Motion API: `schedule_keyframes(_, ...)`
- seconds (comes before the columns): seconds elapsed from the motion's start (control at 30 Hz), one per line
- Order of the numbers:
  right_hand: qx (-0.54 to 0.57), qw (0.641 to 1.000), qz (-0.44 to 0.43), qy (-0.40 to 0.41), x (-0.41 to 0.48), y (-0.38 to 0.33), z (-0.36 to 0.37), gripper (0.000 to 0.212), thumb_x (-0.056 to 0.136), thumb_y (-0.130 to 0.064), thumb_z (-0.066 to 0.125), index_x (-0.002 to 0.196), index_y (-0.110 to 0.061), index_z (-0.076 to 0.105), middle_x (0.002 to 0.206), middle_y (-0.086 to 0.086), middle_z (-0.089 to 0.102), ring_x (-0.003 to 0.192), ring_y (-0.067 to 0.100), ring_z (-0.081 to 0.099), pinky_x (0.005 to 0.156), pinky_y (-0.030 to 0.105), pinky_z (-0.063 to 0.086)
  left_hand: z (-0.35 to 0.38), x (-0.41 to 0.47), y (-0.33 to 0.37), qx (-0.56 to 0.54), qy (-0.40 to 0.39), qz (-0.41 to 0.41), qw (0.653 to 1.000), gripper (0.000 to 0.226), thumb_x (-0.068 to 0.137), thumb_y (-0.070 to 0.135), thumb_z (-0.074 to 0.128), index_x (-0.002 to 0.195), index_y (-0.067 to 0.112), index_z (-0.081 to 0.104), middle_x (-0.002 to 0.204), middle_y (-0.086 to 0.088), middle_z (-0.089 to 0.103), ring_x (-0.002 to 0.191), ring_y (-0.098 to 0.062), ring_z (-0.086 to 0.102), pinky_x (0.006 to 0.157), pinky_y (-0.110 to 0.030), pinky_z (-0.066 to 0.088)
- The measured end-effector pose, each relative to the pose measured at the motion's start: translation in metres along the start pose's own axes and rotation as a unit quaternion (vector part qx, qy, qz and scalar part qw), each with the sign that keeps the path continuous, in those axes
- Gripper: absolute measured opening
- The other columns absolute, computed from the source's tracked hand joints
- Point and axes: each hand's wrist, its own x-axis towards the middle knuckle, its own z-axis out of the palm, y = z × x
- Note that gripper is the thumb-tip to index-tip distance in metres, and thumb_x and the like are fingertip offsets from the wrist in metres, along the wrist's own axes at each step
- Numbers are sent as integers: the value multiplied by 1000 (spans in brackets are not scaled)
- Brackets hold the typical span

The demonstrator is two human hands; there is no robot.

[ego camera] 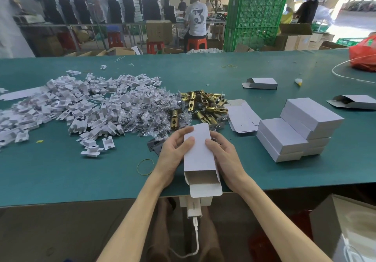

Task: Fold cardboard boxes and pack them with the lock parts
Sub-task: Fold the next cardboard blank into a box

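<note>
A worker's two forearms (140, 210), bare from wrist to the frame's lower edge, end in a left hand (173, 149) and a right hand (225, 155) with short thumbnails. Below the table edge, brown trousers (162, 231) cover both legs; between them sits a white rectangular pack (194, 207) trailing a thin white cable (196, 239).

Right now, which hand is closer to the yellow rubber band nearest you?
Left. The left hand is beside the rubber band, to its right; the right hand is farther, on the other side of the white box.
</note>
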Motion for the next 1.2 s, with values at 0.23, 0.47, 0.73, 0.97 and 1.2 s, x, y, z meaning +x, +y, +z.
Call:
schedule_keyframes(0.23, 11, 1000, 2, -10, 0, 0, -1, 33, 100, -27, 62, 133, -24, 59, 105, 6, 75, 93, 28, 73, 75, 36, 60, -1, 0, 0, 11, -8, -11, 1000, 50, 88, 33, 77, 135, 24, 61, 121, -8, 74, 104, -29, 74, 80, -38, 62)
schedule_keyframes(0.47, 25, 1000, 14, -7, -1, -1, 1, 46, 91, -33, 71, 131, -19, 52, 100, -2, 76, 89, 19, 74, 70, 29, 58, -2, 3, -4, 24, 21, -14, 999, 34, 96, 21, 73, 127, 11, 64, 111, -13, 77, 96, -29, 73, 75, -34, 62)
schedule_keyframes(0.73, 17, 1000, 17, -4, -2, -3, -1, 51, 87, -42, 71, 127, -18, 51, 94, -8, 76, 81, 13, 74, 63, 22, 55, -1, 2, -3, 53, 20, -7, 998, 47, 86, 42, 75, 122, 15, 63, 112, -16, 73, 92, -25, 71, 77, -41, 57)
schedule_keyframes(0.97, 1, 1000, 20, 6, -3, -4, 1, 48, 88, -50, 67, 123, -20, 53, 91, -8, 76, 79, 10, 73, 62, 20, 54, -3, 4, -5, 27, 19, -17, 999, 52, 85, 39, 77, 126, 10, 64, 114, -13, 76, 101, -29, 72, 88, -46, 58)
schedule_keyframes(1.2, 62, 996, 51, 29, 0, -5, 3, 64, 92, -64, 45, 124, -12, 64, 117, 21, 70, 98, 34, 68, 84, 45, 52, -18, 7, 8, -176, 72, 15, 982, 80, 64, 50, 95, 123, 6, 63, 103, -4, 75, 92, -17, 71, 73, -34, 61)
